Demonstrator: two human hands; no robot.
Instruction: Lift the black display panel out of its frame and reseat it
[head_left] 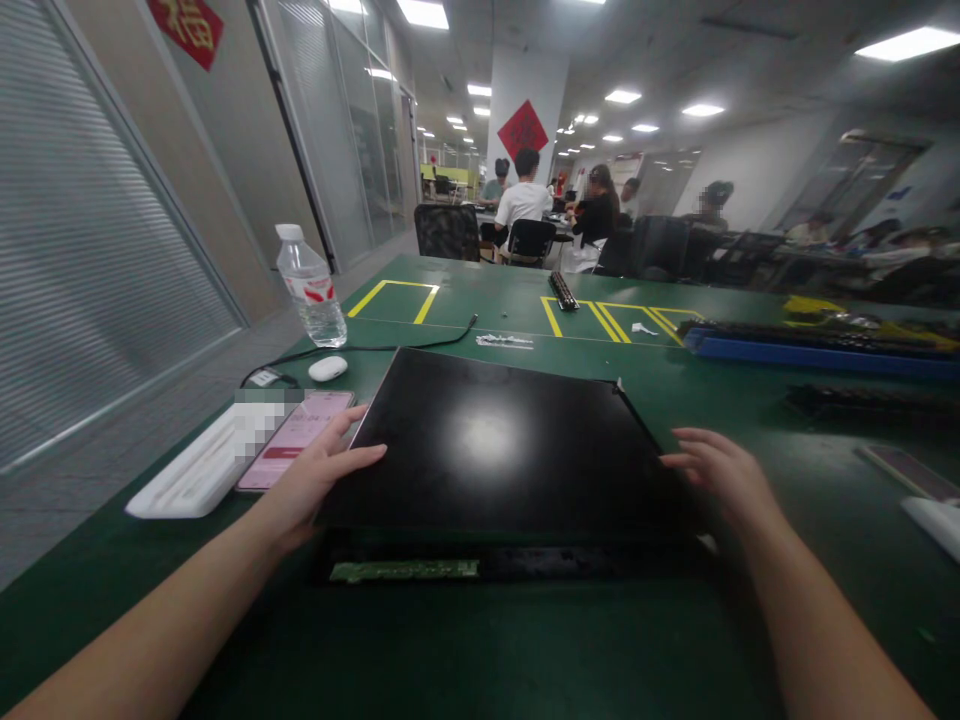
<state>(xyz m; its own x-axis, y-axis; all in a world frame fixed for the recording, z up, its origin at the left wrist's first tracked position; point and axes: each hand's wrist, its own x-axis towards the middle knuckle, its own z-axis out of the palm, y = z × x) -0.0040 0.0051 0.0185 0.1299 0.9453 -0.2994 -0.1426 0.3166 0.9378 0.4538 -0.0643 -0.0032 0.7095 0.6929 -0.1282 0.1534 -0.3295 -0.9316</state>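
Observation:
A flat black LCD panel point(480, 440) with a glossy light reflection is in front of me, over the green table. At its near side runs a dark strip with a green circuit board point(405, 569). My left hand point(319, 475) grips the panel's left edge, thumb on top and other fingers at the side and partly hidden below. Beside the right edge is my right hand point(716, 475), its fingers stretched toward the panel and slightly blurred. The fingertips are at the edge; whether they touch it I cannot tell.
Left of the panel are a pink-screened phone point(296, 440), a white case-like object point(195, 470), a small white oval object point(328, 370), a water bottle point(311, 290) and a black cable point(375, 348). A blue tray point(817, 355) with dark strips stands at right. Several people sit beyond the table.

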